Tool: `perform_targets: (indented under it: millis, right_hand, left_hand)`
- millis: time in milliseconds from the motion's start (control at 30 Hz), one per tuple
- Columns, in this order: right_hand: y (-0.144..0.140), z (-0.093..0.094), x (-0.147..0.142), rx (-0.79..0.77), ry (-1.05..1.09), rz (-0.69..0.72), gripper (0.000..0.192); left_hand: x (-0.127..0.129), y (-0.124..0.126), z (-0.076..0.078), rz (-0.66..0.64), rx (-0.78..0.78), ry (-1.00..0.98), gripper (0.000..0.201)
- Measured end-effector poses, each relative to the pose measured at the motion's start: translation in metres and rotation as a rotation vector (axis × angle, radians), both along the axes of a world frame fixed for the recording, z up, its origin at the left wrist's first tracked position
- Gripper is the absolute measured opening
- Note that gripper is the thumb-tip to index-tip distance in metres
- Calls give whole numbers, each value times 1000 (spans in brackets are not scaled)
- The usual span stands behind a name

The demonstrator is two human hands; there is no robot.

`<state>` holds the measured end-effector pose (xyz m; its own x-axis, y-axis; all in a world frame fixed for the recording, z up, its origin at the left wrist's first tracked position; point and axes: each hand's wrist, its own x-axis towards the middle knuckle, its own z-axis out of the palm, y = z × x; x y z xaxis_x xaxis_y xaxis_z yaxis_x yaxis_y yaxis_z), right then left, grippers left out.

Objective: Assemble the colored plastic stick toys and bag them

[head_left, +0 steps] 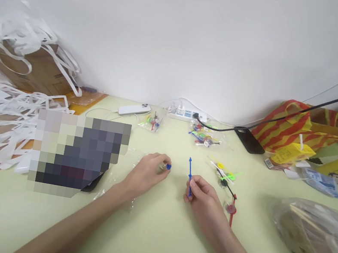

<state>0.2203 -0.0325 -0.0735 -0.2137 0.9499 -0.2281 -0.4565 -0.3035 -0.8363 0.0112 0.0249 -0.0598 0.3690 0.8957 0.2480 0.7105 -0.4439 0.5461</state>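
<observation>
Pinching a blue stick [189, 174] upright, the right hand [204, 200] keeps its arrow tip clear of the table [149, 236]; the left hand [147, 174] is closed on a small blue-capped piece [166, 166] (details blurred), loose parts [225, 176] lying just beside.

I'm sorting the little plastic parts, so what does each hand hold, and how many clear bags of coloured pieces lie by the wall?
Blue arrow-tipped plastic stick, in the right hand: 1
Small blue-capped piece, in the left hand: 1
Clear plastic bags of coloured pieces: 2
Total: 4
</observation>
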Motion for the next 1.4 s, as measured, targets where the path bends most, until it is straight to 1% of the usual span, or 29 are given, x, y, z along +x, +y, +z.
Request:
perform_targets:
  millis: [133, 300, 367, 467, 533, 600, 700, 833, 900, 967, 1000, 1067, 1100, 1133, 1167, 1200, 1233, 1300, 1400]
  right_hand:
    - [0, 0, -1, 20, 10, 4, 27]
    - [1, 3, 0, 15, -3, 24, 29]
    - [2, 4, 1, 22, -112, 40, 32]
    - [7, 3, 0, 79, -416, 40, 33]
    - [13, 2, -4, 119, -596, 12, 29]
    - [22, 2, -9, 146, -709, -6, 23]
    - [35, 2, -22, 178, -797, 21, 19]
    - [46, 6, -40, 222, -809, 66, 23]
    - [46, 10, -38, 247, -814, 84, 27]
    - [45, 17, -24, 289, -866, 63, 28]
    - [44, 21, -12, 347, -939, 25, 28]
    - [45, 29, 21, 463, -1142, -96, 29]
    - [46, 32, 39, 493, -1257, -169, 30]
    - [48, 34, 57, 491, -1378, -245, 30]
    - [51, 36, 74, 491, -1485, -282, 30]
    - [54, 36, 89, 497, -1569, -289, 30]
    - [57, 35, 101, 516, -1622, -245, 30]
    - [62, 31, 114, 531, -1675, -137, 28]
    - [66, 25, 116, 507, -1731, -6, 24]
  left_hand:
    - [3, 1, -2, -15, -15, 5, 9]
    - [5, 3, -3, -17, 66, 71, 8]
    - [5, 4, -3, -20, 109, 101, 7]
    - [4, 4, -3, -25, 146, 129, 7]
    - [1, 4, -3, -23, 150, 141, 7]
    - [-2, 5, -5, -33, 163, 151, 13]
    - [-7, 6, -7, -53, 192, 161, 22]
    - [-12, 7, -8, -44, 198, 191, 23]
    - [-13, 5, -6, -46, 200, 222, 24]
    - [-13, 2, -4, -48, 198, 246, 26]
    - [-12, 1, -2, -49, 196, 251, 27]
    - [-11, 0, -1, -61, 194, 249, 28]
    - [-11, -1, -1, -72, 195, 245, 28]
    - [-10, -1, 0, -84, 195, 242, 28]
    - [-9, 0, -1, -95, 195, 240, 27]
    - [-9, 0, -1, -102, 194, 238, 26]
    - [-8, 1, -2, -103, 194, 236, 25]
    - [-7, 2, -3, -100, 194, 232, 24]
    - [-6, 2, -5, -93, 207, 214, 24]
